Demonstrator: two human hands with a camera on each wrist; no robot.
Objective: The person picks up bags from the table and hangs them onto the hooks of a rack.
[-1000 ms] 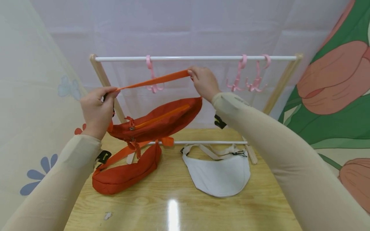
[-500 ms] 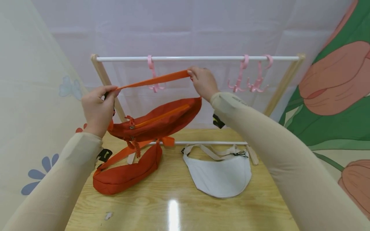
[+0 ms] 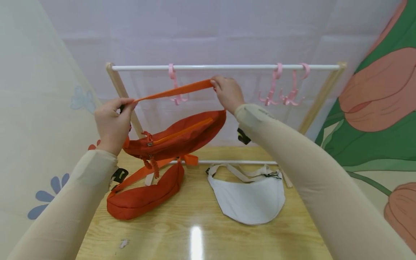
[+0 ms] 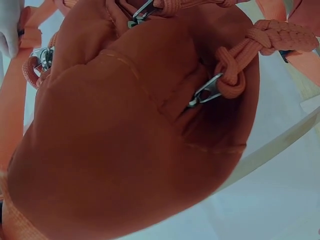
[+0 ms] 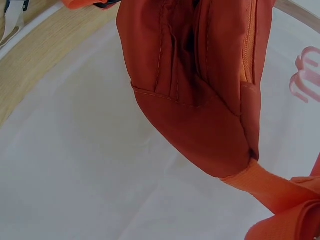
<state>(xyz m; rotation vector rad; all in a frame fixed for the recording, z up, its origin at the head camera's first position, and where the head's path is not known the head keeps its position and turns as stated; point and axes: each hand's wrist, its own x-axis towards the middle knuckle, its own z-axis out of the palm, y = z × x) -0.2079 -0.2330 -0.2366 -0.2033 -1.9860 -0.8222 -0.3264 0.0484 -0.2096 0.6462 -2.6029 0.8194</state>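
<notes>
Both hands hold up an orange-red waist bag (image 3: 182, 133) by its orange strap (image 3: 182, 89), which is stretched between them. My left hand (image 3: 112, 124) pinches the strap at the lower left end; my right hand (image 3: 229, 94) grips it higher, at the right. The bag hangs tilted below, its right end higher, with a long orange zip across its front. In the left wrist view, braided zipper pulls (image 4: 232, 75) dangle from the bag's end. The right wrist view shows the other end of the bag (image 5: 200, 115) joined to the strap (image 5: 265, 187).
A rack's white rail (image 3: 224, 67) runs behind the hands, carrying a pink hook (image 3: 177, 97) behind the strap and two pink hooks (image 3: 270, 97) farther right. A second orange-red waist bag (image 3: 146, 198) and a white waist bag (image 3: 248, 202) lie on the wooden table (image 3: 162, 238).
The head view has shifted slightly, so the rack and table things appear a little farther right and lower. Both hands keep hold of the strap, and the bag hangs nearly still.
</notes>
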